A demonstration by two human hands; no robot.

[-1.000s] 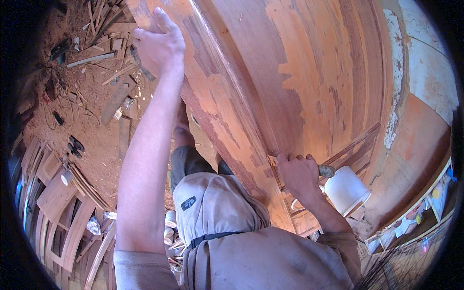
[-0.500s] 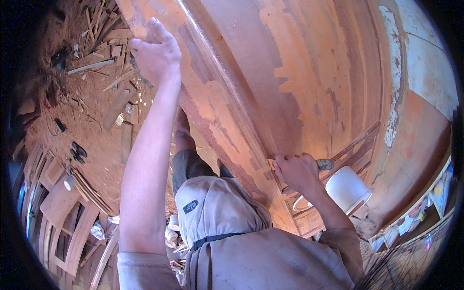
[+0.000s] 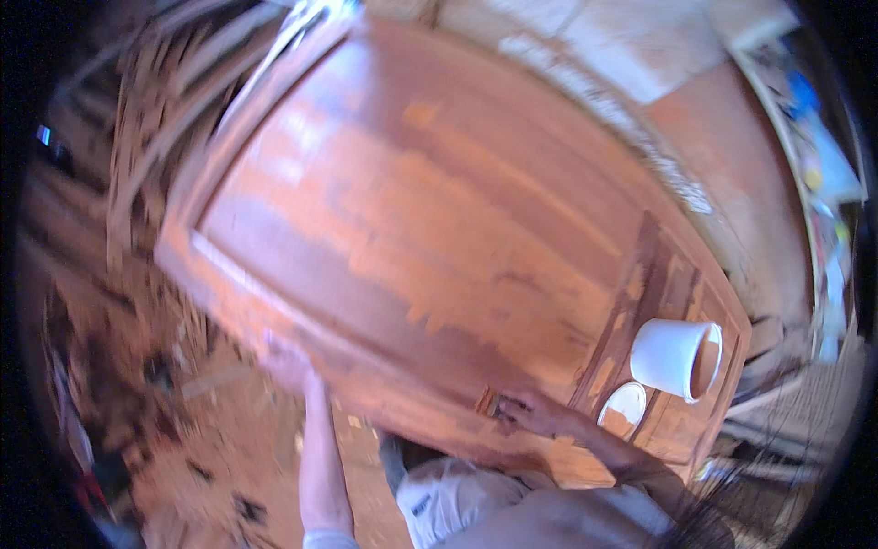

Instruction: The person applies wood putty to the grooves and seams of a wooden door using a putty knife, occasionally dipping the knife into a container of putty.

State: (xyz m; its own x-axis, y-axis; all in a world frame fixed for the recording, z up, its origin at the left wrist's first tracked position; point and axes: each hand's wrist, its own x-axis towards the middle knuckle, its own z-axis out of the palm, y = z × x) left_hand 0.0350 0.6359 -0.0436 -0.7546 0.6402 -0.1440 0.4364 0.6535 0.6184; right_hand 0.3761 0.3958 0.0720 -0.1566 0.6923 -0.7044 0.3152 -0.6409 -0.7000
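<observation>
First, timber offcuts [image 3: 155, 156]: strewn over the earth-coloured floor [image 3: 183, 457] at the left; outlines smeared by motion blur.
Left hand [image 3: 291, 366]: at the near edge of the panel, apparently touching it; fingers blurred, so finger spread, and whether the edge is gripped or only steadied, cannot be told.
Wooden panel [image 3: 412, 229]: broad, framed, reddish brown with orange filler-like patches; lies across the middle of the view, in front of the body.
Panel handling: judged heavy, stiff and awkward for its breadth; smooth areas may be slippery. Hold by the outer frame, one hand well apart from the other, clear of the patches.
Broad scraper [image 3: 488, 401]: flat, tan, small; set against the panel near its close edge. Judged light, with a stiff or slightly springy blade; take hold at the handle end.
Right hand [image 3: 530, 412]: fingers curled in around the scraper, little gap visible; low over the panel surface.
Round lid [image 3: 626, 403]: white-rimmed, smeared with orange paste; on the panel, right of the hand.
White bucket [image 3: 663, 355]: just beside the lid, on the panel; mouth faces right, interior brownish.
</observation>
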